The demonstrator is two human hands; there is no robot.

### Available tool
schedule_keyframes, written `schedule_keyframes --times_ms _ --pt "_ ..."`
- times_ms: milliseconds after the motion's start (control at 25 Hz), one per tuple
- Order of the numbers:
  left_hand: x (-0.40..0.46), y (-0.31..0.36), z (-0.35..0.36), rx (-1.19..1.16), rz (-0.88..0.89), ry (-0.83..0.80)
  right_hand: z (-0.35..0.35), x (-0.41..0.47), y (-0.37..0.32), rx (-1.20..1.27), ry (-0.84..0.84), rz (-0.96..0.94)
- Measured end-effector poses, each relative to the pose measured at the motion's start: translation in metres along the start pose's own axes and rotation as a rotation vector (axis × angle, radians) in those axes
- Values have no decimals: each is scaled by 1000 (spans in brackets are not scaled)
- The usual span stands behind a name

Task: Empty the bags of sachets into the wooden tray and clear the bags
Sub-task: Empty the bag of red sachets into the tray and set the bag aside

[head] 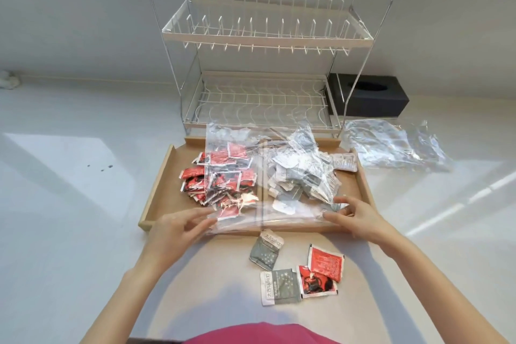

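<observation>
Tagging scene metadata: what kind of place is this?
Probably a home or office kitchen counter: a two-tier wire dish rack stands on a pale countertop against the wall, with a black tissue box beside it.

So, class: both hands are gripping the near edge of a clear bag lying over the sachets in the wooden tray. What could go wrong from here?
1. Pulling the clear bag away with the left hand and right hand may drag red sachets or grey sachets over the wooden tray edge.
2. The four loose sachets on the table could be forgotten.
3. The empty bag beside the rack still needs clearing.
</observation>
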State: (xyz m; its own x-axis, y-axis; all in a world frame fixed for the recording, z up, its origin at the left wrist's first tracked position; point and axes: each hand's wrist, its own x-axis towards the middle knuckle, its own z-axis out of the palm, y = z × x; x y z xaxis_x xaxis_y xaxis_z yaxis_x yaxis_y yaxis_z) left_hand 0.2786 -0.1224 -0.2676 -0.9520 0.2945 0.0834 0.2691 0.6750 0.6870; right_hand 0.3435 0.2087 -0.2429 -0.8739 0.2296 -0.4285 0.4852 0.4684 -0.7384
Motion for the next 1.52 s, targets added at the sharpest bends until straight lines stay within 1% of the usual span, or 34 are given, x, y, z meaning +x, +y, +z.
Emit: schedule_keyframes --times_ms 40,120,200,280,360,440,560,720,880,960,1080,1200,1320,1520 --pt "3 1 -3 34 -9 36 -4 0 -3 -20 -2 -1" --pt "13 6 -6 45 -48 121 -12 6 -8 40 50 2" --pt "27 12 -7 -7 -109 175 -19 19 -15 96 123 -5" --pt "48 16 -9 -53 -170 209 -26 36 -26 105 145 -24" --pt "70 17 -8 -51 -242 173 -31 53 -40 96 158 -55" --pt "87 18 -3 -38 -325 83 -32 71 -52 48 176 -75" --pt "103 21 3 -54 -406 -19 -27 95 -60 -49 155 -23" --pt "112 25 3 -162 -461 -22 -17 110 -60 -42 138 30" --pt "114 23 0 -190 -378 37 -15 107 -56 103 254 -6" --pt "112 23 -3 -230 -302 57 -18 102 -52 158 289 -49" --pt "105 27 -8 -279 -197 54 -25 88 -49 192 297 -148" --pt "100 32 -13 -315 -190 53 -29 71 -50 197 269 -212" --pt "93 42 -18 -279 -135 77 -33 57 -52 223 267 -263" --pt "79 58 -31 -175 -81 181 -45 34 -59 234 375 -352"
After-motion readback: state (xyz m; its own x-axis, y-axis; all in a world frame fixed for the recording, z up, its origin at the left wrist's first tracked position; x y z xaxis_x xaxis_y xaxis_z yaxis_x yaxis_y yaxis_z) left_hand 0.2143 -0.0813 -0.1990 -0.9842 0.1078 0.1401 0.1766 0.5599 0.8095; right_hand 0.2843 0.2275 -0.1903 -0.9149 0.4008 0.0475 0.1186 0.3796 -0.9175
